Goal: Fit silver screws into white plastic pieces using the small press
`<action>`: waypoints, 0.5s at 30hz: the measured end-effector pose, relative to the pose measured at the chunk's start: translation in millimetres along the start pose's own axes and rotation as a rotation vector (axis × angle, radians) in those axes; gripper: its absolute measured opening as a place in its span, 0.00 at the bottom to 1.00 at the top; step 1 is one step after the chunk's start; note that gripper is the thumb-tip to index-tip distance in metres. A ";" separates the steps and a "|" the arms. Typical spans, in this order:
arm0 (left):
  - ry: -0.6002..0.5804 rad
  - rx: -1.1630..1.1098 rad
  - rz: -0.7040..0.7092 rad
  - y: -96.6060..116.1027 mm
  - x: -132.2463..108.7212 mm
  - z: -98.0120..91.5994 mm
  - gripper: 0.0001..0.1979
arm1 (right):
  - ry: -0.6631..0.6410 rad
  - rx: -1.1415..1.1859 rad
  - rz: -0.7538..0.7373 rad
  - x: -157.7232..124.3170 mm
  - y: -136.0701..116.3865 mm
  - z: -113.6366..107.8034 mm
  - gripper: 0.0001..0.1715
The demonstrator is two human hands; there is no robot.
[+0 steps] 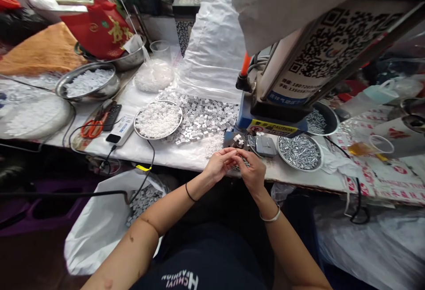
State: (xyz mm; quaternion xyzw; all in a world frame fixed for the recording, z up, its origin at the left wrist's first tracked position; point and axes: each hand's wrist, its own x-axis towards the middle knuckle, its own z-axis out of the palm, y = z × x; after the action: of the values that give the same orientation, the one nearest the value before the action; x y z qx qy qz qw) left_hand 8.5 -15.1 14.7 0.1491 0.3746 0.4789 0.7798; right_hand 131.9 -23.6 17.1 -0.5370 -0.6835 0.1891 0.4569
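My left hand (219, 164) and my right hand (251, 168) meet at the fingertips over the front edge of the table. Both have their fingers pinched together, and whatever they hold is too small or too hidden to name. Just beyond them stands a blue press (272, 117) with a yellow caution label; small white parts (238, 139) sit at its base. A bowl of metal pins (299, 152) is to the right of my right hand. Left of the press lie a heap of small grey-white plastic blocks (207, 115) and a pile of tiny white pieces (214, 145).
A round dish of white plastic parts (158, 120) stands left of the heap. Farther left are a power strip (121, 131), orange-handled scissors (94, 126) and a metal basin (113, 87). Below the table edge hangs a white sack (96, 219) with grey parts. Cables cross the front edge.
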 end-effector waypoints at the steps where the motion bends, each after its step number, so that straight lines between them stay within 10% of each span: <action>1: -0.027 0.083 0.020 3.6 2.5 -4.5 0.14 | -0.009 -0.009 -0.010 -0.5 0.3 -0.1 0.10; 7: 0.229 1.043 0.730 51.1 57.9 -46.3 0.07 | 0.077 0.010 0.017 -6.7 1.5 0.7 0.08; 15: 0.349 1.725 0.839 59.4 103.5 -71.3 0.06 | 0.068 0.102 0.217 -22.3 8.7 -4.3 0.08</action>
State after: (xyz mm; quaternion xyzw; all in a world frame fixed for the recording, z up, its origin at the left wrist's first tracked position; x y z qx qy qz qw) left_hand -54.1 94.2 -44.1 0.7173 0.6232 0.2944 0.1023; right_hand 140.5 -41.7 3.3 -0.5898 -0.5950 0.2535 0.4837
